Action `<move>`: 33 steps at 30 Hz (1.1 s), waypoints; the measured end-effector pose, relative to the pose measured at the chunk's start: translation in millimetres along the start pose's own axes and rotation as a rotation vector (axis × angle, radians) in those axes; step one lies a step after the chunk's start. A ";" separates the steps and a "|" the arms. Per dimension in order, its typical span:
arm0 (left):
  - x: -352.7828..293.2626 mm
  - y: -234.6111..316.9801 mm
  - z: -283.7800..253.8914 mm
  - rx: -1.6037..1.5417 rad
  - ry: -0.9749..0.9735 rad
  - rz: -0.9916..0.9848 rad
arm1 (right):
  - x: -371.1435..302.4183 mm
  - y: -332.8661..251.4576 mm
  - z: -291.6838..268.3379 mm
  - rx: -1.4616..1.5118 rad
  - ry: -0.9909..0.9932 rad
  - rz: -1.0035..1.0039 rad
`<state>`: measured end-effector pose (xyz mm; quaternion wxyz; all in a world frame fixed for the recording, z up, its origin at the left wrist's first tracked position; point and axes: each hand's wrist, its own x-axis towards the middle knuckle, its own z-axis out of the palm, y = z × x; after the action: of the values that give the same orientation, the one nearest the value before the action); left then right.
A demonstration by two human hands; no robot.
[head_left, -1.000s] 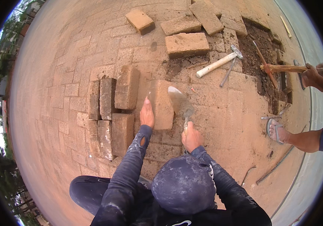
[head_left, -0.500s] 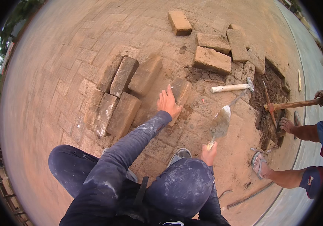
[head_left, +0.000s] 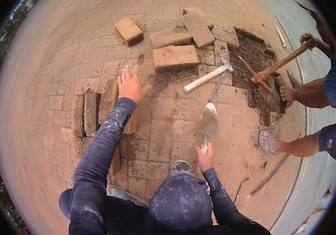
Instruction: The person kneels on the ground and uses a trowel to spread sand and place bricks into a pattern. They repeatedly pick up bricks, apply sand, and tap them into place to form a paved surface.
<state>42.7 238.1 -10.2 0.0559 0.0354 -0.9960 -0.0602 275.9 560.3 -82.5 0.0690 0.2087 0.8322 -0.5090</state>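
Note:
Fingers spread, my left hand (head_left: 132,87) is in the air just past a group of paving bricks, holding nothing. The forearm partly covers that group. A dark grey-brown brick (head_left: 92,113) shows left of my sleeve, with another brick (head_left: 108,98) closer to the hand. A further brick (head_left: 131,123) lies on the right side of the group, partly hidden by my arm. My right hand (head_left: 206,157) is closed around the handle of a pointed trowel (head_left: 208,122). The trowel's blade points away from me, over the paving.
Beyond lie several loose bricks (head_left: 175,58) and a hammer (head_left: 207,78) beside a thin metal rod (head_left: 217,87). At right, a person's hand (head_left: 308,39) holds a pickaxe (head_left: 279,64) over a dug-out soil hole (head_left: 248,62). Bent rebar (head_left: 270,178) lies near right.
My left hand has come off the brick it was touching; that brick now sits against the left group. The view has shifted rightward. My right hand keeps the trowel.

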 end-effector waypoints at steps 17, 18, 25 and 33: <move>138.9 52.5 62.9 0.218 -0.235 0.300 | -88.3 34.0 -66.4 -0.034 -0.090 0.167; 127.8 58.4 61.4 0.215 -0.231 0.286 | -93.1 30.8 -67.8 -0.014 -0.124 0.155; -13.4 112.1 54.3 0.055 -0.188 -0.144 | -106.1 45.1 -69.4 -0.057 -0.186 0.232; -205.0 103.5 7.5 -0.101 -0.291 -0.379 | -69.1 2.0 -74.2 -0.057 -0.099 -0.024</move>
<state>238.4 357.3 -26.8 -0.0989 0.2097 -0.9648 -0.1238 346.3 606.9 -26.4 0.1098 0.1711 0.8445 -0.4955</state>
